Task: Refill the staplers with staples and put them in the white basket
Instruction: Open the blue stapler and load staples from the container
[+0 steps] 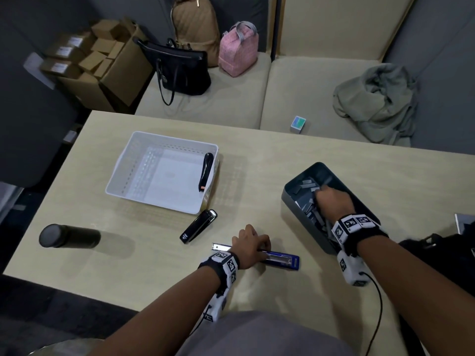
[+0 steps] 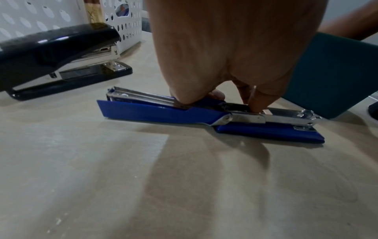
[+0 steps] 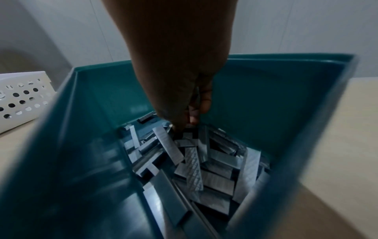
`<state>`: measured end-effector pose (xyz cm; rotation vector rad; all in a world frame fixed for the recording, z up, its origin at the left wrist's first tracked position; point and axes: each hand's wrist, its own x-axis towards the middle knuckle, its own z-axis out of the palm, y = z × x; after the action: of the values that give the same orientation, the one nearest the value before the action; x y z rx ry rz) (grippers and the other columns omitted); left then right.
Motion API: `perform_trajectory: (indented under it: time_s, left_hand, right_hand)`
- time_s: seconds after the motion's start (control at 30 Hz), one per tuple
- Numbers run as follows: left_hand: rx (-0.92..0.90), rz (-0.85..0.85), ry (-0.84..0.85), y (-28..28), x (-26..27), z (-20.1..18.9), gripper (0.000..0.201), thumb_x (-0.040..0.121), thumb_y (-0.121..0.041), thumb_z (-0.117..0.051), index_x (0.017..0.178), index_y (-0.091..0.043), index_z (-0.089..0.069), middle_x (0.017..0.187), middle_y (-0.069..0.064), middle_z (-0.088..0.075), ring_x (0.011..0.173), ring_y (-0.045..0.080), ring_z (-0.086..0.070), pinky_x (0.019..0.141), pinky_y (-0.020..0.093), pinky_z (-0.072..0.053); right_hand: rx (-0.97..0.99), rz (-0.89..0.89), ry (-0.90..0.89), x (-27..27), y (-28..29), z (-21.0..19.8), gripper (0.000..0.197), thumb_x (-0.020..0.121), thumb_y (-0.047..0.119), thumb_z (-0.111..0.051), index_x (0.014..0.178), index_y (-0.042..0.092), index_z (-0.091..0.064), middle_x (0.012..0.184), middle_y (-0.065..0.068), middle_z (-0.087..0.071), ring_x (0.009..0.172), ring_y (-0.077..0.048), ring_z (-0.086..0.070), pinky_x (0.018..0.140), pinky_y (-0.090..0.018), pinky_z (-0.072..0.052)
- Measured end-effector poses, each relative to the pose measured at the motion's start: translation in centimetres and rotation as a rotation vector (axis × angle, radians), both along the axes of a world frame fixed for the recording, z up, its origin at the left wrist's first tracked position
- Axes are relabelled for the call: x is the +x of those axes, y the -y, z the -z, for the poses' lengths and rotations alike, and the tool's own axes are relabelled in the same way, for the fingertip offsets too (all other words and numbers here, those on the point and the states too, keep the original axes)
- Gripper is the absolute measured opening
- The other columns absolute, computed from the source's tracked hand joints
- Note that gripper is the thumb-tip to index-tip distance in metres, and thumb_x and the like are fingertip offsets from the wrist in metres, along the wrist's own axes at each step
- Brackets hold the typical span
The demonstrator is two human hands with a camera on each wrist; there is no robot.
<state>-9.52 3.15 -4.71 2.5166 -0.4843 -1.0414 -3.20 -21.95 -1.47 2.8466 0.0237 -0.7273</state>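
A blue stapler point(image 1: 285, 260) point(image 2: 163, 111) lies opened flat on the table, its metal magazine exposed. My left hand point(image 1: 257, 249) point(image 2: 219, 101) grips it near the hinge, thumb on one side and fingers on the other. My right hand point(image 1: 326, 199) point(image 3: 188, 124) reaches down into a teal bin point(image 1: 290, 199) point(image 3: 276, 97) of loose staple strips point(image 1: 308, 185) point(image 3: 220, 161), its fingertips pinching one strip. The white basket point(image 1: 164, 138) point(image 2: 126, 24) point(image 3: 20, 90) holds one black stapler point(image 1: 205, 172). A second black stapler point(image 1: 198, 226) point(image 2: 51, 53) sits closed just in front of the basket.
A black bottle point(image 1: 69, 236) lies on its side at the table's left. Beyond the table, a sofa carries bags point(image 1: 180, 70), a small box point(image 1: 298, 123) and a crumpled grey-green cloth point(image 1: 375, 104). Cardboard boxes point(image 1: 95, 60) stand at the far left.
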Motion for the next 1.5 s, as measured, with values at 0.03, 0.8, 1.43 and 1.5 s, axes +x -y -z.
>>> perform_trajectory:
  time_s: [0.03,0.8,1.43,1.5]
  left_hand:
    - [0.001,0.001,-0.001,0.0,0.0,0.0,0.022,0.085,-0.039,-0.063,0.104,-0.031,-0.060,0.115,0.005,-0.038,0.107,0.026,-0.041,0.089,0.040,-0.035]
    - [-0.013,-0.009,0.013,0.0,-0.2,0.1,0.020,0.085,-0.036,-0.062,0.104,-0.030,-0.061,0.112,0.003,-0.037,0.107,0.024,-0.041,0.086,0.037,-0.033]
    - [-0.042,-0.002,0.041,-0.1,-0.4,0.4,0.021,0.083,-0.038,-0.062,0.103,-0.032,-0.061,0.104,-0.001,-0.034,0.105,0.023,-0.041,0.086,0.036,-0.033]
    - [-0.053,-0.006,0.038,-0.2,-0.3,0.4,0.020,0.083,-0.039,-0.062,0.102,-0.033,-0.062,0.103,-0.002,-0.033,0.105,0.023,-0.041,0.084,0.034,-0.032]
  right_hand:
    - [0.005,0.000,-0.001,-0.1,0.0,0.0,0.021,0.090,0.006,-0.055,0.106,0.006,-0.068,0.113,-0.014,-0.062,0.096,-0.032,-0.067,0.072,-0.039,-0.054]
    - [0.184,0.198,-0.028,-2.8,-0.2,-0.5,0.014,0.085,0.020,-0.064,0.090,0.007,-0.066,0.100,-0.014,-0.069,0.090,-0.034,-0.068,0.070,-0.036,-0.051]
    - [0.416,0.146,0.084,0.8,1.5,0.2,0.033,0.087,0.009,-0.053,0.119,0.010,-0.061,0.119,-0.014,-0.057,0.104,-0.033,-0.060,0.080,-0.039,-0.050]
    - [0.410,0.101,0.122,1.3,0.9,0.5,0.034,0.088,0.009,-0.052,0.121,0.010,-0.059,0.120,-0.013,-0.057,0.104,-0.033,-0.061,0.078,-0.040,-0.052]
